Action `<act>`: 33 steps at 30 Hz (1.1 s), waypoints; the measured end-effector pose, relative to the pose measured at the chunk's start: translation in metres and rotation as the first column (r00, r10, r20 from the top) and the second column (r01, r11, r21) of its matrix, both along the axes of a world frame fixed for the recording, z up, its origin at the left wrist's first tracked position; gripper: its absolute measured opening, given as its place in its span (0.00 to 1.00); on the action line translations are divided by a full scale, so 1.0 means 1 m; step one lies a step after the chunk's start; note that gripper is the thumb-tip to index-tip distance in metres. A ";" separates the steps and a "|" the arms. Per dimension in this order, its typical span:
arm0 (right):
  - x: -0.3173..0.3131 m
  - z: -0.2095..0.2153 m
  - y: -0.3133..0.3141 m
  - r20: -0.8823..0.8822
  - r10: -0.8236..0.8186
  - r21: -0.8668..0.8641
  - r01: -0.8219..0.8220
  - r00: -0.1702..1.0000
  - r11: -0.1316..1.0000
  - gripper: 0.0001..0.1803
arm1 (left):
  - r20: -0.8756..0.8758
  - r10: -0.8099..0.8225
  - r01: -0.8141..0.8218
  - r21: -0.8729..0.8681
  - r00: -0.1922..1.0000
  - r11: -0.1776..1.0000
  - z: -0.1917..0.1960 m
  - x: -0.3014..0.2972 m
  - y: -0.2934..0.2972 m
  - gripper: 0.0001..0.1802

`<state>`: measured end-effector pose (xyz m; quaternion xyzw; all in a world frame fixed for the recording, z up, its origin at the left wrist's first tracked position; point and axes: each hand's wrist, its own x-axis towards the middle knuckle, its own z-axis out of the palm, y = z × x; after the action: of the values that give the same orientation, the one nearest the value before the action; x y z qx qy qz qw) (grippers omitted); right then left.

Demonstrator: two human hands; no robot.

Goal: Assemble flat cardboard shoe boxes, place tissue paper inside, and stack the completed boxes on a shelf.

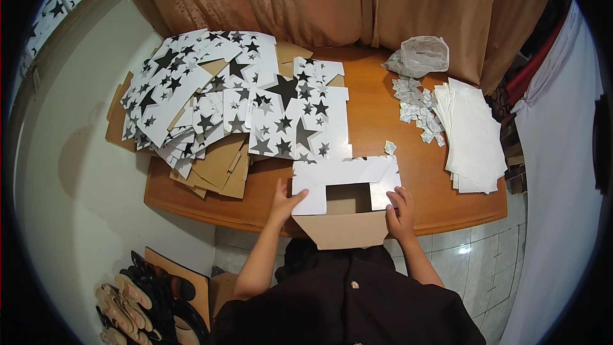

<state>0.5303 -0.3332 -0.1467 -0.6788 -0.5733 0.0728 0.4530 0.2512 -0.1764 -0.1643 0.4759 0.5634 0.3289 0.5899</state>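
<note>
Pressing flat on a white flap, the left hand [284, 201] steadies the half-folded cardboard box [345, 201] at the table's near edge — star-printed flat cartons [236, 99] heaped beyond it. The right hand [399, 214] grips the box's right flap; white sheets [476, 137] lie farther right.

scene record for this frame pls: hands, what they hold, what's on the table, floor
left hand: pressing on the left white flap of the cardboard box
right hand: gripping the box's right flap and side
box: brown outside, white flaps partly folded in, middle open, at the near table edge
wooden table: bears everything below
star-print flat sheets: loose heap, table left
white sheet stack: table right
small packets: scattered beside that stack
clear plastic bag: behind the packets
floor: shoes, lower left
</note>
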 end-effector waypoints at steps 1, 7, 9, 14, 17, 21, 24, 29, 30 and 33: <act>0.000 0.000 0.000 -0.002 -0.001 -0.002 0.001 1.000 1.000 0.16 | -0.002 -0.001 0.001 -0.002 1.000 1.000 -0.002 0.003 0.000 0.57; 0.000 0.000 0.000 0.009 -0.024 -0.009 0.024 1.000 1.000 0.15 | 0.132 -0.087 0.094 -0.048 0.987 0.994 0.005 0.009 0.004 0.54; 0.001 0.000 0.000 -0.003 -0.013 -0.028 0.013 1.000 1.000 0.18 | 0.082 -0.140 0.139 0.025 0.987 0.990 -0.004 0.010 0.006 0.51; 0.035 0.020 -0.005 -0.251 0.274 -0.115 -0.310 0.928 0.944 0.27 | 0.082 -0.242 0.229 0.140 0.967 0.963 -0.022 -0.004 0.015 0.52; 0.048 0.036 -0.016 -0.526 0.338 -0.080 -0.441 0.780 0.894 0.26 | 0.275 -0.285 0.253 0.145 0.918 0.956 -0.003 -0.021 0.014 0.54; 0.030 0.034 -0.018 -0.335 0.214 -0.208 -0.293 0.918 0.933 0.18 | 0.297 -0.444 0.325 0.374 0.845 0.869 0.032 -0.025 -0.007 0.57; 0.006 0.013 -0.009 -0.374 -0.028 -0.185 -0.045 0.927 0.982 0.15 | 0.112 -0.536 0.407 0.527 0.837 0.746 0.017 -0.017 -0.020 0.59; -0.004 0.010 0.008 -0.203 -0.293 -0.209 0.251 0.934 0.945 0.11 | 0.119 -0.201 0.144 0.371 0.972 0.917 0.017 0.006 -0.029 0.48; -0.011 0.012 0.013 -0.106 -0.266 -0.052 0.262 0.958 0.964 0.12 | 0.146 -0.067 0.016 0.321 0.987 0.947 0.015 0.009 -0.028 0.42; -0.024 0.023 0.011 0.165 -0.164 0.131 0.143 0.972 0.981 0.15 | -0.233 0.002 0.113 0.475 0.972 0.873 0.013 0.015 -0.026 0.33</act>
<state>0.5063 -0.3218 -0.1234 -0.6970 -0.5599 -0.0565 0.4444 0.2664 -0.2029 -0.1514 0.6589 0.5124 0.3860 0.3928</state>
